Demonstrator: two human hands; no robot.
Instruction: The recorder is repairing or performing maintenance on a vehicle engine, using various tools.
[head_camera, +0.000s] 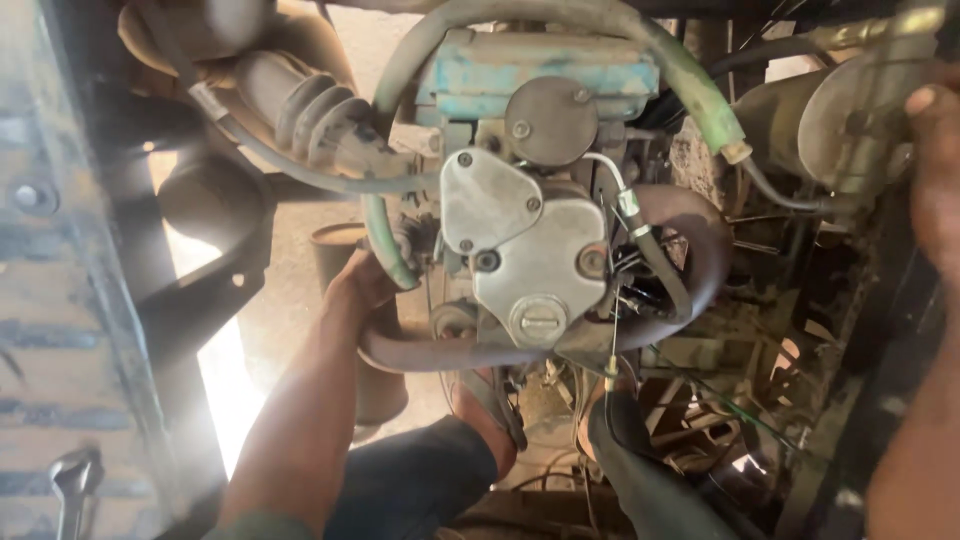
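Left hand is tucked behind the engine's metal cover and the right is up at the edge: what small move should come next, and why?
Probably steady the green hose aside with the right hand. The left hand reaches in beside the grey cover, its fingers hidden behind the hose's lower bend, so its grip cannot be seen; the right rests by the round canister.

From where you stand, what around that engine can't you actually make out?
Head view:
- Left hand: fingers hidden behind the green hose and the engine cover.
- Right hand: cut off by the right edge; its grip is unclear.
- Wrench: cut off by the bottom edge, blurred.
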